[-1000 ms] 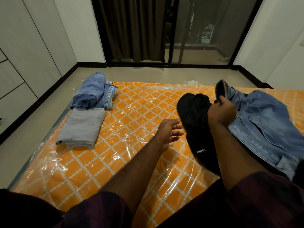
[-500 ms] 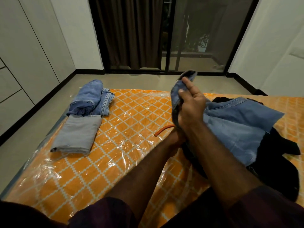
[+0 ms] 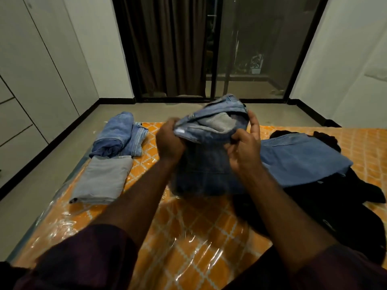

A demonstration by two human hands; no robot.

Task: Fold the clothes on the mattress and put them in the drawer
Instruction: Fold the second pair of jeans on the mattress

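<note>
Both of our hands are holding up a pair of blue jeans [image 3: 211, 130] by the waistband above the middle of the mattress [image 3: 188, 237]: our left hand [image 3: 169, 141] is bunching the left side of the band in curled fingers, and our right hand [image 3: 245, 147] is pinching the right side, thumb in front and fingers behind the denim. We are seeing the grey inner lining of the open waist, and the legs are trailing down onto the plastic-wrapped orange mattress and off to the right, over a black garment [image 3: 326, 197]. Near the mattress's left edge, a folded grey cloth [image 3: 102, 181] is lying just in front of two folded denim pieces [image 3: 119, 135], touching them.
</note>
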